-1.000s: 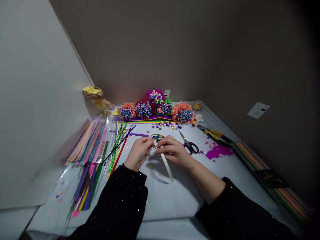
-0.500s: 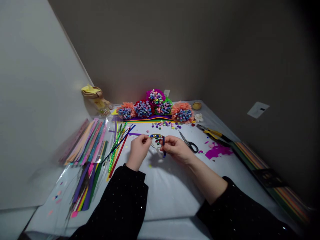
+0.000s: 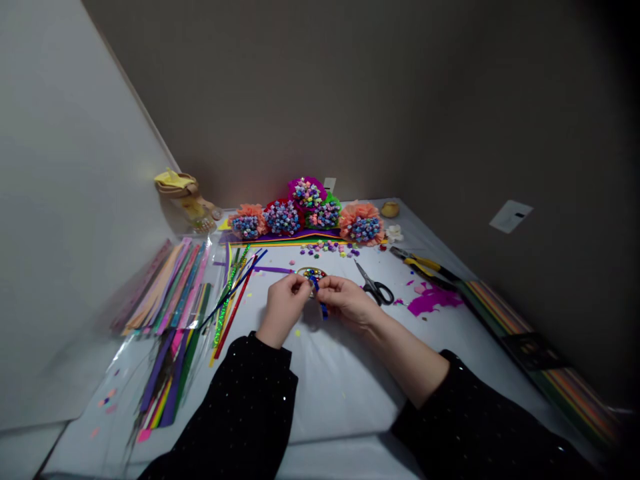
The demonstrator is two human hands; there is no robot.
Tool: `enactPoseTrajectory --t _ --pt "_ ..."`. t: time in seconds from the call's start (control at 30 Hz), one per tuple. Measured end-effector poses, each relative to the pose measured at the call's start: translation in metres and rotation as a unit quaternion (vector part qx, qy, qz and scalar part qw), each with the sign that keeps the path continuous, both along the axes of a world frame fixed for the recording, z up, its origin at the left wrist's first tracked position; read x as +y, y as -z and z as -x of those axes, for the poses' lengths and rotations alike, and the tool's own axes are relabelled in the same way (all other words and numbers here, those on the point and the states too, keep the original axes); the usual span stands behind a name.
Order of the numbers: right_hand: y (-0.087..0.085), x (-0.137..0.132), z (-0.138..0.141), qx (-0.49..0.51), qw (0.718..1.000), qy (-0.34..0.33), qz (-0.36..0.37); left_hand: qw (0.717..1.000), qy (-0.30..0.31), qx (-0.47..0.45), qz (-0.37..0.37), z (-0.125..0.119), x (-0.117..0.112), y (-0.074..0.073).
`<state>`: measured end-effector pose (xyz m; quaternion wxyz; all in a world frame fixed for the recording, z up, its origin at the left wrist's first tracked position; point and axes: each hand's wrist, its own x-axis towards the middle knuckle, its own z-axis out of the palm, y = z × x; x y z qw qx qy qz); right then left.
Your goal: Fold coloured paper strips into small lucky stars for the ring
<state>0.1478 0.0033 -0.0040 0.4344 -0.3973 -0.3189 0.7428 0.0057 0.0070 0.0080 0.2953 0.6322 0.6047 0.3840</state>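
A shiny blue strip (image 3: 324, 309), crinkled crepe-paper flowers (image 3: 361, 215), steel scissors (image 3: 364, 275) with glossy black plastic handles.

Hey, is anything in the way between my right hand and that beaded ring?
Only the blue strip: your right hand pinches it right at the lower edge of the beaded ring. Nothing else visible lies between them.

Look at this: the fingers (image 3: 303, 283) of the left hand (image 3: 284, 310) and right hand (image 3: 346, 300) covered the lower part of the round beaded ring (image 3: 311, 273)! Whatever joined the blue strip (image 3: 324, 310) to it stayed hidden right between the fingertips. Just above the fingers, the tiny pieces (image 3: 311, 271) on that ring were too small to tell, and the black sleeves (image 3: 235, 407) ran off the bottom edge.
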Motion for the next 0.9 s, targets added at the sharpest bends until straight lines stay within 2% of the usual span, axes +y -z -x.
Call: enactPoseTrajectory --t 0.1,0.27,0.33,0.4,0.57,0.67,0.77,0.9 --pt "0.002 0.000 0.001 -0.001 1.000 0.002 -0.009 1.000 0.009 0.001 0.004 -0.001 0.000 0.004" --pt "0.006 0.006 0.000 0.010 0.997 0.075 0.000 1.000 0.013 0.007 0.004 -0.002 0.001 0.007" --pt "0.006 0.007 -0.002 0.017 0.996 0.083 -0.005 1.000 0.009 0.005 0.004 -0.002 0.001 0.008" --pt "0.005 0.006 -0.003 0.010 0.998 0.060 -0.027 1.000 0.008 0.001 0.000 -0.001 0.001 0.008" --pt "0.003 0.000 -0.003 -0.036 0.994 -0.066 -0.075 1.000 0.011 0.016 -0.004 0.000 0.002 0.011" --pt "0.006 0.000 -0.003 -0.035 0.995 -0.057 -0.077 1.000 0.007 0.009 -0.009 0.001 0.002 0.011" --pt "0.007 0.001 -0.005 -0.066 0.995 -0.061 -0.044 1.000 0.000 0.000 -0.008 0.001 0.002 0.010" --pt "0.004 0.001 -0.006 -0.072 0.988 -0.129 0.036 1.000 0.005 -0.005 -0.005 -0.001 0.002 0.010"
